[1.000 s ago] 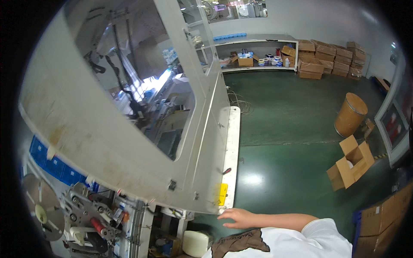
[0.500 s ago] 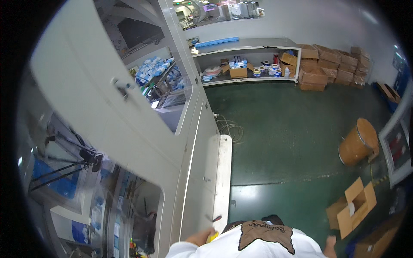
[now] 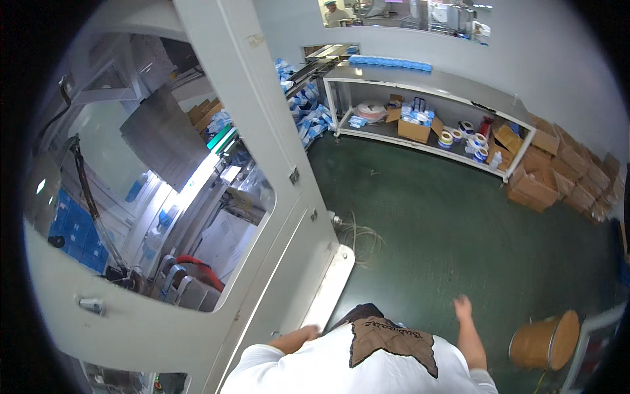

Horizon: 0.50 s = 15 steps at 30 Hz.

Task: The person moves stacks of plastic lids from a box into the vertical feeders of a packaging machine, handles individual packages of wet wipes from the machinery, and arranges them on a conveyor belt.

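My left hand [image 3: 304, 335] is low beside my white shirt, close to the pale machine's lower panel [image 3: 289, 289]. Its fingers look curled, but what they hold, if anything, is hidden. Out in front on the right, my right hand [image 3: 462, 307] hangs over the green floor [image 3: 413, 243]. It touches nothing I can see, and its fingers are too small and blurred to read.
The machine's frame and window [image 3: 197, 197] fill the left. Ahead stands a metal table [image 3: 453, 82] with tape rolls and an open carton [image 3: 413, 130] below. Brown cartons [image 3: 535, 184] are stacked right; a brown drum [image 3: 545, 340] is nearer. Cables [image 3: 361, 240] lie by the machine's foot.
The view has swung so the table and drum sit lower and further right. My right hand has moved forward. The yellow thing at my left hand no longer shows.
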Available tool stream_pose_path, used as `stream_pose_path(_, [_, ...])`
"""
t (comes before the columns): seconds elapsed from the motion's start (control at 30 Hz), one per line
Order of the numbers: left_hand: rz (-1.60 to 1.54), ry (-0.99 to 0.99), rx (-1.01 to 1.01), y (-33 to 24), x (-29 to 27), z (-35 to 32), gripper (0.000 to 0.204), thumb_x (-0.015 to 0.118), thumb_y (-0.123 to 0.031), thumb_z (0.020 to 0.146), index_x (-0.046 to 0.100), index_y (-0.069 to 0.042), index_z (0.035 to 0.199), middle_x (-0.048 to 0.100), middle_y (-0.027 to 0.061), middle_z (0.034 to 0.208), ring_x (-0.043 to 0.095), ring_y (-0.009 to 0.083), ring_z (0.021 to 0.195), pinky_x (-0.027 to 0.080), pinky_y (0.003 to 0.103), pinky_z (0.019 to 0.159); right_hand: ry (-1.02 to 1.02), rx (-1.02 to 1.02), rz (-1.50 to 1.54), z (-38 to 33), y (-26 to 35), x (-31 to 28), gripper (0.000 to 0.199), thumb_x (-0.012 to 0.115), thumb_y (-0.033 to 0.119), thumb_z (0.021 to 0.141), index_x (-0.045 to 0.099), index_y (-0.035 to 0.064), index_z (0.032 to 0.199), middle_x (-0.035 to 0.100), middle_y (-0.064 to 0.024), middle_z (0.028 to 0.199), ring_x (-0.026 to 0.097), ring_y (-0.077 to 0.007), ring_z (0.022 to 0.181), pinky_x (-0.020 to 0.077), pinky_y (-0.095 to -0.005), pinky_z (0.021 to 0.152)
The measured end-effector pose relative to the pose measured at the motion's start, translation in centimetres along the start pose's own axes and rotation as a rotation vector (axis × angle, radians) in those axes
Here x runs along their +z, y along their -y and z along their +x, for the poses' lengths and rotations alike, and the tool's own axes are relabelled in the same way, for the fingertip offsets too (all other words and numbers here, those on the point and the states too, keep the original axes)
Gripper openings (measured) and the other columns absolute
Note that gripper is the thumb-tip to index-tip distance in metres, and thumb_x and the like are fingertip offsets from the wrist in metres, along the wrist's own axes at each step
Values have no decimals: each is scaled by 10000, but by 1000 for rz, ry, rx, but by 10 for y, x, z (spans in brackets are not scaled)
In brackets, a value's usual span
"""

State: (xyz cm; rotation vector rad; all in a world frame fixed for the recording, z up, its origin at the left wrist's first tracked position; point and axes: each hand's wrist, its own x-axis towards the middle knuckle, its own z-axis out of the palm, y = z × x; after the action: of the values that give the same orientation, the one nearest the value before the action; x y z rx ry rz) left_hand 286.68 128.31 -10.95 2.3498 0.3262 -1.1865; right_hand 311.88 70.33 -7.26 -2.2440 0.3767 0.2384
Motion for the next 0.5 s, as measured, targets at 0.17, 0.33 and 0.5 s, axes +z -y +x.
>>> stream_pose_path(0.17, [-168, 233, -389, -13, -48, 53, 499, 494, -371, 857, 575, -12, 1193, 575, 239, 1192, 549, 375, 1115, 423, 427, 962, 35, -483, 204, 195, 323, 0, 388, 657, 88, 811, 572, 39, 1187, 614, -86, 968, 578, -125, 800, 483, -252, 745])
stream_pose_path(0.33, [-214, -19, -207, -110, -211, 232, 441, 485, -292, 851, 591, -8, 1171, 592, 221, 1172, 560, 366, 1103, 438, 428, 944, 268, -648, -103, 330, 359, 87, 409, 712, 143, 735, 597, 28, 1110, 594, -102, 904, 582, -205, 773, 487, -304, 736])
stream_pose_path(0.5, [-439, -558, 352, -297, -549, 320, 380, 568, -270, 850, 579, -5, 1121, 607, 212, 1101, 565, 373, 1046, 463, 426, 892, 622, -200, -929, 503, 195, 87, 468, 647, 357, 781, 626, 68, 1149, 586, -169, 1224, 553, -368, 1120, 466, -414, 925])
